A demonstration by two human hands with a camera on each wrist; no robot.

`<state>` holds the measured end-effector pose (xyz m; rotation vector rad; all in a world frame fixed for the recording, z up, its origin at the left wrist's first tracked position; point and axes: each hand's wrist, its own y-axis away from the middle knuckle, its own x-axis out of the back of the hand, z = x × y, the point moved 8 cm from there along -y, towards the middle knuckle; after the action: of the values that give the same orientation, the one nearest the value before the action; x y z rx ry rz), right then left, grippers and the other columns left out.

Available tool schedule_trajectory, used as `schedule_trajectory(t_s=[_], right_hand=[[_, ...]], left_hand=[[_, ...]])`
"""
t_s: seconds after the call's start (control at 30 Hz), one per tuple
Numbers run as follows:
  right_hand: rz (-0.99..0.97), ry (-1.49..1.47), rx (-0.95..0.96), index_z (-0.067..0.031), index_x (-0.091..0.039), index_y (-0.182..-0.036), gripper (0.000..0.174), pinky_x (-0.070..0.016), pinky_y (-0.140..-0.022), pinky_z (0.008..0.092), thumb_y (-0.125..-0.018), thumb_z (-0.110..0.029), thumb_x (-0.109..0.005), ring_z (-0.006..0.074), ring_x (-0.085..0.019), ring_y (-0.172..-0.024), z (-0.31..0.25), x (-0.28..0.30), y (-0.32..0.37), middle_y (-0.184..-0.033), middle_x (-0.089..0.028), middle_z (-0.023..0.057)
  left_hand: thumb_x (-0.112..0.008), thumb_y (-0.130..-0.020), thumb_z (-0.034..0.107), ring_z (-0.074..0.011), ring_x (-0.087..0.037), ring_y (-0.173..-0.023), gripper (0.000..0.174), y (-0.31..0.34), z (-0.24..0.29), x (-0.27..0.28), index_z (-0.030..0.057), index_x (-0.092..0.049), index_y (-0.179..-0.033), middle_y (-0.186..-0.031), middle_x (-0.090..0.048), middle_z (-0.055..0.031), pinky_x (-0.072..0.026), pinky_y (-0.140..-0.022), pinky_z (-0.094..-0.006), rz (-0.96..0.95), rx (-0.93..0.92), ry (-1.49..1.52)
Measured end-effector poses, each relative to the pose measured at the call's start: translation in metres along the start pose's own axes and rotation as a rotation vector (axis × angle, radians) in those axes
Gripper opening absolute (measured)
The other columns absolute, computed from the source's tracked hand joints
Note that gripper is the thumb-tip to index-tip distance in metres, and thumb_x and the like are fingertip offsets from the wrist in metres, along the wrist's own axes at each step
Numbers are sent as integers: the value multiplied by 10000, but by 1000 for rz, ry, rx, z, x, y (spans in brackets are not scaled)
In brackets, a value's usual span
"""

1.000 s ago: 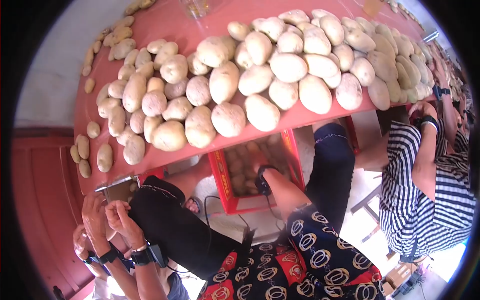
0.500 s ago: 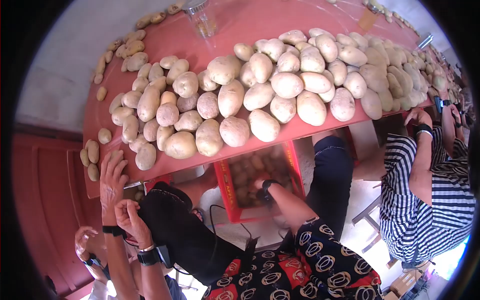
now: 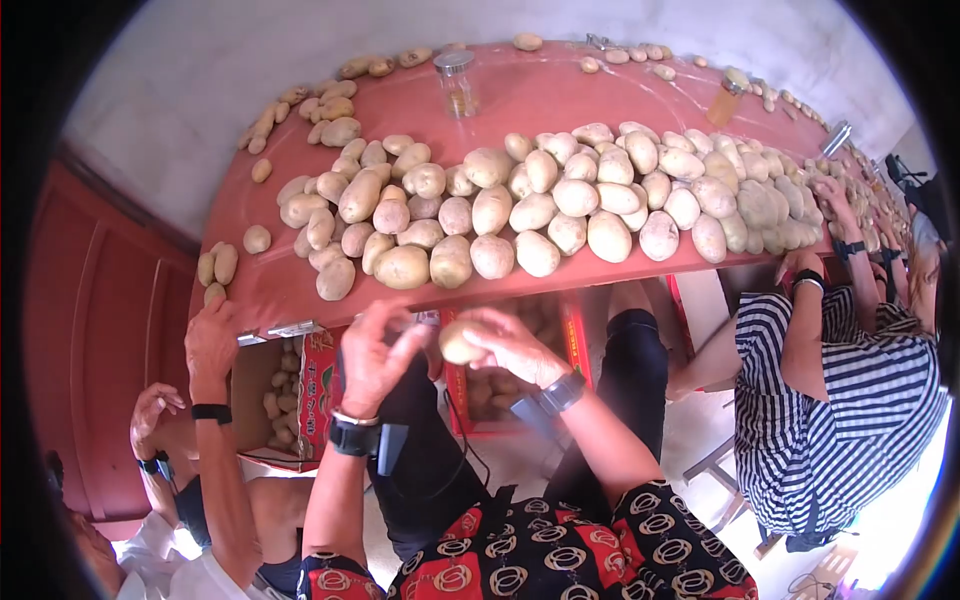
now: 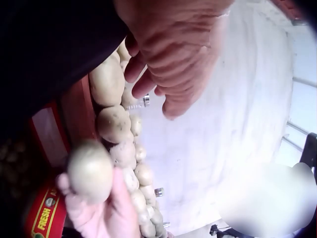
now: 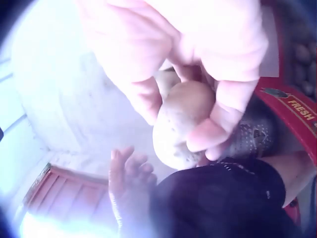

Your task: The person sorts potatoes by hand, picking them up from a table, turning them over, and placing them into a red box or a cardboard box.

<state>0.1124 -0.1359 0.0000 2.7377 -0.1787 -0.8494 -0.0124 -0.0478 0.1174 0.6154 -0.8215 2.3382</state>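
My right hand grips a pale yellow potato in front of the table edge, fingers and thumb around it, as the right wrist view shows closely, where the hand pinches the potato. Just left of that potato, my left hand is raised with its fingers slightly bent, apart from the potato and holding nothing. The left wrist view has my left hand above and the held potato below. A wide pile of potatoes lies on the red table.
Below the table edge are a red crate of potatoes and, to its left, a cardboard box with potatoes. Glass jars stand at the back. Another person's hand is at the table's left corner; a person in stripes sits at right.
My right hand has come up out of the red crate with a potato. My left hand has moved right, beside it. The head view has shifted, showing more of the table's back and the cardboard box.
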Motion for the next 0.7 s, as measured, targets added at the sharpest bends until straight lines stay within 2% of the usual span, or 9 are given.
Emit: schedule_trajectory(t_s=[0.17, 0.27, 0.3, 0.33, 0.47, 0.53, 0.6, 0.63, 0.7], right_hand=[[-41, 322, 386, 24, -511, -1163, 353, -481, -600, 223, -831, -70, -586, 80, -552, -770, -51, -29, -5, -927, -580, 39], [-40, 246, 380, 41, -509, -1146, 351, -483, -597, 231, -816, -58, -575, 87, -556, -733, -72, -43, -16, -867, -580, 40], [-56, 324, 255, 34, -440, -1248, 425, -485, -691, 234, -857, -75, -567, 93, -556, -842, -77, -48, -16, -970, -567, 53], [-39, 562, 377, 40, -423, -1262, 463, -492, -694, 247, -845, -80, -583, 106, -562, -861, -93, -56, -23, -984, -580, 72], [-92, 733, 566, 21, -480, -1220, 410, -492, -725, 262, -846, -104, -595, 136, -568, -899, -119, -75, -36, -1063, -589, 103], [62, 620, 513, 20, -548, -1119, 325, -495, -748, 261, -829, -112, -609, 145, -608, -854, -138, -53, -13, -986, -633, 117], [230, 807, 793, -21, -562, -1106, 271, -479, -758, 258, -836, -22, -581, 110, -547, -948, -156, 16, -2, -1074, -586, 53], [354, 564, 858, -7, -582, -1032, 215, -495, -717, 259, -822, -47, -608, 105, -580, -789, -176, 35, 28, -896, -621, 35], [837, 1135, 1168, -33, -597, -1001, 219, -463, -836, 316, -788, 9, -568, 222, -585, -945, -210, 77, 75, -1001, -620, 101]], left_hand=[[-689, -746, 376, -322, -581, -949, 545, -8, 35, -37, 48, -537, -1154, -1072, -580, -138, -473, -810, -392, -202, -219, -303], [-665, -769, 399, -359, -532, -1048, 606, -14, 32, -29, 45, -468, -1219, -1149, -527, -172, -450, -865, -414, -149, -146, -145], [-648, -794, 383, -373, -524, -1049, 608, -13, 28, -24, 42, -429, -1247, -1135, -522, -191, -439, -883, -415, -115, -108, -138], [-658, -810, 323, -283, -541, -1034, 583, -14, 20, -19, 14, -427, -1249, -1122, -536, -170, -429, -892, -371, -24, -115, -60], [-610, -854, 253, -251, -560, -968, 506, -12, 3, 2, -18, -423, -1240, -1081, -558, -172, -441, -862, -347, 230, -30, 19], [-610, -850, 233, -240, -562, -951, 480, -8, 5, -2, -16, -438, -1223, -1056, -566, -162, -447, -839, -339, 185, -50, -1], [-641, -822, 224, -242, -565, -918, 455, -6, 3, -3, -7, -469, -1173, -1009, -576, -153, -448, -819, -339, 161, 37, 60], [-654, -809, 221, -254, -567, -918, 460, -6, 2, -3, -4, -473, -1167, -1000, -578, -154, -448, -821, -345, 158, 23, -5], [-688, -771, 218, -301, -570, -925, 477, -7, 9, -4, 4, -487, -1147, -985, -576, -161, -448, -829, -366, 155, -13, -86]])
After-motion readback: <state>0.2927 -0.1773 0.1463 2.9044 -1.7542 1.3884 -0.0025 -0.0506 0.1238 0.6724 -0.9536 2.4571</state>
